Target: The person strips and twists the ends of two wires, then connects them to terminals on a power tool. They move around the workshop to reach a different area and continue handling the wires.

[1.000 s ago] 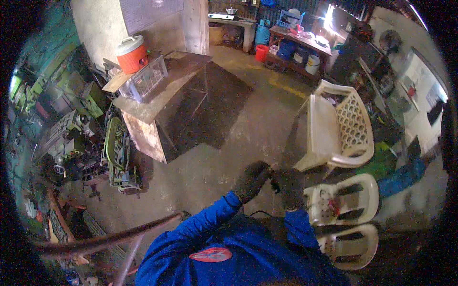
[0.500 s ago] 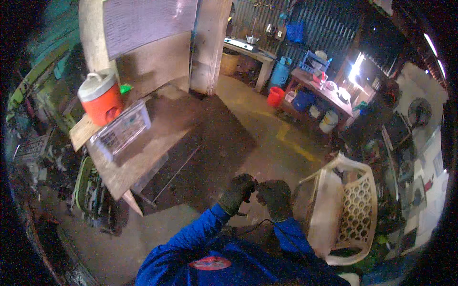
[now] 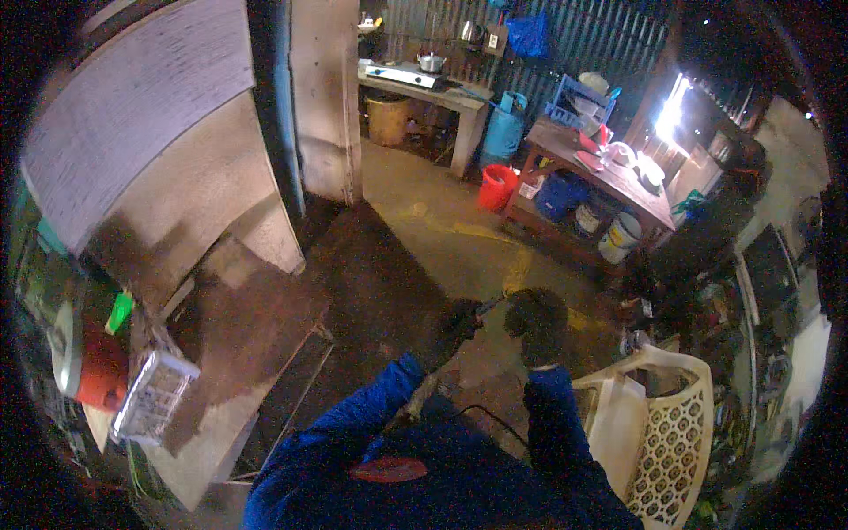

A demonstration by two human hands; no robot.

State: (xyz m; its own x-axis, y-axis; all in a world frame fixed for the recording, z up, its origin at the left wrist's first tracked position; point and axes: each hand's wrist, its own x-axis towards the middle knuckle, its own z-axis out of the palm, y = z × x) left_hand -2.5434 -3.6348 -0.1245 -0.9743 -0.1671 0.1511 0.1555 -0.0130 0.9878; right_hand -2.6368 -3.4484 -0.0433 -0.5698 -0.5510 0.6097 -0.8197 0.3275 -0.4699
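holding left hand [image 3: 457,331]: gloved, closed round a thin stick [image 3: 489,306]
stick: between the hands, probably light and stiff, best held near its lower end
right hand [image 3: 538,325]: near its tip; grip, cannot tell

My sleeves [image 3: 558,411] are matt cloth, the chair [image 3: 616,424] smooth plastic, the far table [image 3: 552,138] dull wood, the pot [image 3: 431,64] shiny metal, the wall [image 3: 609,55] ridged metal.

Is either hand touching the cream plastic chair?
No, the left hand and right hand both show apart from the cream plastic chair, which stands further right.
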